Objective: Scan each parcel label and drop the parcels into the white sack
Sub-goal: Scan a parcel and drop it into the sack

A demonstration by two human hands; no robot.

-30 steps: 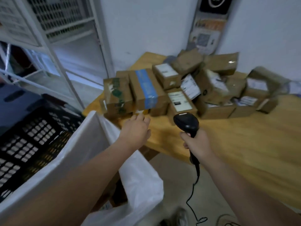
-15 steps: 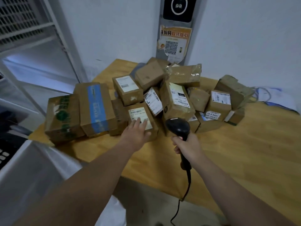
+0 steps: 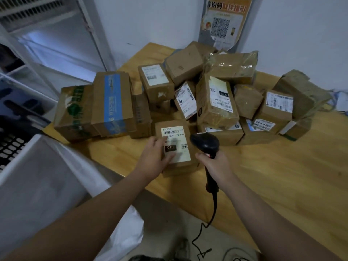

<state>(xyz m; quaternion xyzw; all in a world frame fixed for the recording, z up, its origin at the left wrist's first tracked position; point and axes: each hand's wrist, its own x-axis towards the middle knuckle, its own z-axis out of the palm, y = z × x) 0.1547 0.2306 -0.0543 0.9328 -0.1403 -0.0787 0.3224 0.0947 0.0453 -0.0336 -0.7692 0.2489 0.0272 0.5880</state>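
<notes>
A plain white wall (image 3: pixel 150 25) closes off the back of the room, and a paper poster (image 3: pixel 225 21) with a square code and orange lettering is fixed to a grey panel on it. In front stands a wooden table (image 3: pixel 293 178) with a pale, grained top — its near edge runs diagonally above a grey floor (image 3: pixel 165 219). At the left rises a white metal rack (image 3: pixel 47 44) with a wire grille near the top. A black plastic crate (image 3: pixel 11 146) with a lattice wall sits at the left edge. The light is dim and even.
</notes>
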